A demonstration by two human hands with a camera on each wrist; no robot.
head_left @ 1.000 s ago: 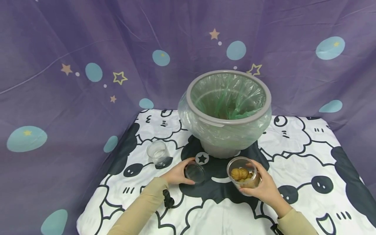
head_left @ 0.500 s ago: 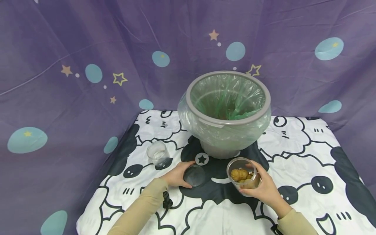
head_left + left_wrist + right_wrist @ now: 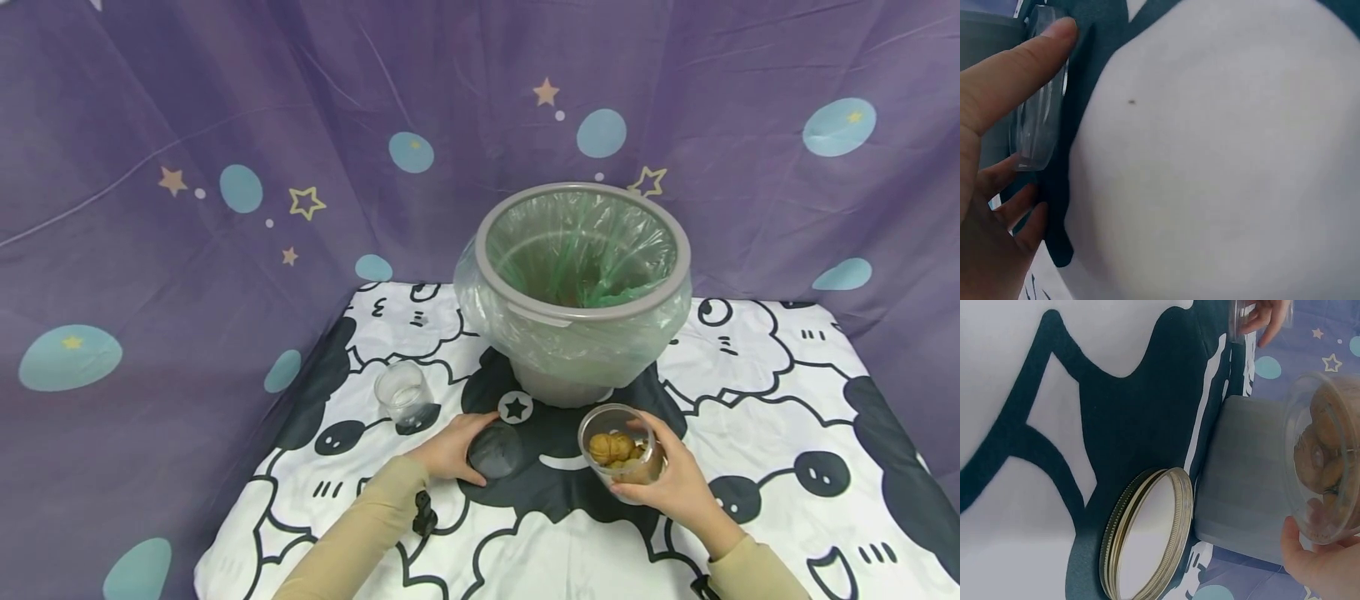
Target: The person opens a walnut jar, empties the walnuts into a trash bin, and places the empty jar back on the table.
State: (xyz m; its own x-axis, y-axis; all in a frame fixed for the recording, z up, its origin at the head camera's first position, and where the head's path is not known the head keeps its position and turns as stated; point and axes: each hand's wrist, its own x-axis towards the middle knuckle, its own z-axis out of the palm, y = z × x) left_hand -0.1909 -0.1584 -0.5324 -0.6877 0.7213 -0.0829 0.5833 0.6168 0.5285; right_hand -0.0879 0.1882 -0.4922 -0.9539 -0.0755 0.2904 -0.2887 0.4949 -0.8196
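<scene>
My left hand curves its thumb and fingers around a clear round container, close over the dark cloth print. In the left wrist view the thumb lies across the container's clear band. My right hand grips a clear plastic jar from its right side. Several walnuts show inside it through the round mouth. In the right wrist view, a gold-rimmed lid sits on the cloth below that jar. A second clear cup stands left of my left hand.
Behind both hands stands a grey bin lined with a translucent green bag. A cartoon-print cloth covers the table. Purple curtains hang along the back and sides.
My left hand has brought the clear container slightly nearer to me, and its round face shows more level. The right hand and the walnut jar have stayed in place.
</scene>
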